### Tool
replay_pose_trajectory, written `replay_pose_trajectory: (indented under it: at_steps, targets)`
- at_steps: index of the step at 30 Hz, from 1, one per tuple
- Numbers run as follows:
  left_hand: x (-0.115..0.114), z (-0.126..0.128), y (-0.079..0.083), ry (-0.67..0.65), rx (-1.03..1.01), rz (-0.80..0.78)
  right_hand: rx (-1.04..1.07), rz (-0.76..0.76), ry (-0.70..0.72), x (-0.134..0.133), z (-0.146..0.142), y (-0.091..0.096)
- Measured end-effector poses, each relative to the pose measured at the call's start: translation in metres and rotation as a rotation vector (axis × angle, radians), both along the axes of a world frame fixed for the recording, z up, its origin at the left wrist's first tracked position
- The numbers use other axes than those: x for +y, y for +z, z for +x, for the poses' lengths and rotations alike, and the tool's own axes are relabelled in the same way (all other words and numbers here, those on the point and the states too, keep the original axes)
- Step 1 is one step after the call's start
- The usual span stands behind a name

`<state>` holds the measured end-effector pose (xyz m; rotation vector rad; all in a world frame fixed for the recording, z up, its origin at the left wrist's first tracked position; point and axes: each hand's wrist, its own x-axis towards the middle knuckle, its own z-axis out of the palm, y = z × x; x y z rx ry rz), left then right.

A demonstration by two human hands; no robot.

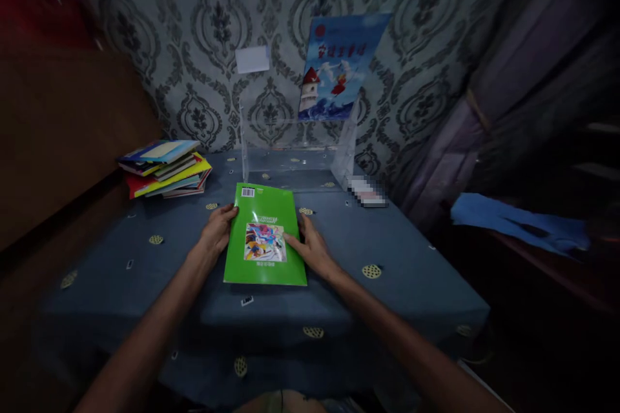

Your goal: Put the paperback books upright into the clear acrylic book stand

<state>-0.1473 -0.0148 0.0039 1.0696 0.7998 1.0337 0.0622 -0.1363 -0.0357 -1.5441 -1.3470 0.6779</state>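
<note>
Both forearms reach forward over the cloth-covered table [387, 235], slanting inward from the two lower corners of the view. The left hand [217, 229] grips the left edge of a green book [265, 234] near its upper part, fingers curled around that edge. The right hand [312, 248] holds the opposite edge a little lower, its thumb laid flat over the cover and its fingers along the side. The book is between the hands, in front of a clear plastic rack [345, 158]; whether its lower edge touches the cloth, I cannot tell. The rack stands by the patterned wall [223, 103], and a blue book [334, 71] rises upright at its right part, leaning slightly to the right. The green book is thin and bright, with a white barcode [248, 192] in its top left corner, pale lettering, and a colourful picture [264, 245] below the middle. To the left sits an uneven stack of books [167, 171], well apart from the hands.
</note>
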Motion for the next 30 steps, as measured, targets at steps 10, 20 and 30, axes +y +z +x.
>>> replay_pose_trajectory:
  at_steps: [10, 20, 30]
  targets:
    - [0.014, 0.021, 0.096, -0.134, -0.178, 0.538, 0.144, 0.434, 0.050, 0.028, 0.048, 0.103]
    - [-0.030, -0.022, 0.000, -0.356, 0.419, 0.856, -0.490, 0.399, 0.193, -0.023, 0.059, 0.018]
    - [-0.045, -0.025, -0.005, -0.471, 0.744, 1.035, -0.867, 0.085, 0.497, -0.014, 0.039, 0.063]
